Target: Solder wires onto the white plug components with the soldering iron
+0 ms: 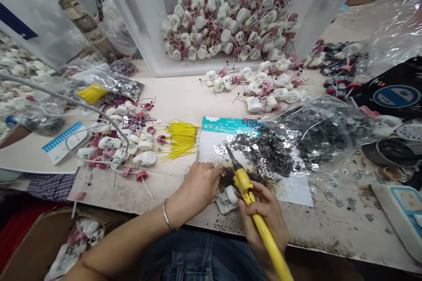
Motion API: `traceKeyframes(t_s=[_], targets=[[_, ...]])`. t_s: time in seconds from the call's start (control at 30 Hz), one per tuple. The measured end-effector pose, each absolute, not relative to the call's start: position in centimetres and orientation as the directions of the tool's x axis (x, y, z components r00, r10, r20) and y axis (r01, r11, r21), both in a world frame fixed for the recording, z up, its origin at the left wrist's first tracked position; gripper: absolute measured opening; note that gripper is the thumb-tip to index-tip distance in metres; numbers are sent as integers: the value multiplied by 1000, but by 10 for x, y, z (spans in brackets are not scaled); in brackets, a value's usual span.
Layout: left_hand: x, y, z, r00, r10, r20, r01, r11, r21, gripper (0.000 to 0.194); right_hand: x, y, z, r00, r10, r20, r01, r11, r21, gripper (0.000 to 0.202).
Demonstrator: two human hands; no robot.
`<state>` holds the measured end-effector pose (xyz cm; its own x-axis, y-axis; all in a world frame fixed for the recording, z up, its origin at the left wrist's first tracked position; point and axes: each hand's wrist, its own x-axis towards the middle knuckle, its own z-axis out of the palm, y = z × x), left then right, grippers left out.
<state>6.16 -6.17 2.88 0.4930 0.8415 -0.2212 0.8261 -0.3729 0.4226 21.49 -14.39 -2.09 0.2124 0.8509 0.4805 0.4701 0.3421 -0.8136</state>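
right hand (263, 217) fingers wrap the yellow soldering iron (245, 184); left hand (201, 184) pinches a small white plastic part (227, 197) at the table (171, 96) edge. part appears light, rigid; grip its body, clear of the tip.

We read little here. Teal card (231, 125) under metal bits: white print upside down, cut off, ends in "els". Brown roll (86, 26) at back left: partial word, maybe "twini", not sure. Round blue sign (397, 95) on black bag: white bar, no letters legible.
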Motion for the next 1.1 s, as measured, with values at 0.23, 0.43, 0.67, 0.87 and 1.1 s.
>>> traceKeyframes(t_s=[0.23, 0.43, 0.67, 0.87, 1.1], targets=[[69, -51, 28, 381, 881, -280, 870, -240, 431, 12, 225, -142, -20, 264, 821, 506, 533, 313, -786, 15], [72, -47, 24, 537, 831, -144, 818, -472, 328, 19, 230, -153, -28, 278, 826, 491, 461, 334, -822, 30], [57, -61, 24, 445, 867, -224, 856, -339, 390, 15, 262, -181, -16, 50, 869, 492, 545, 389, -743, 50], [55, -71, 29, 412, 857, -310, 874, -275, 402, 14, 265, -187, -9, 25, 886, 463, 509, 387, -769, 52], [55, -72, 22, 324, 908, -267, 886, -192, 423, 17, 255, -192, -3, 53, 916, 397, 503, 319, -804, 23]])
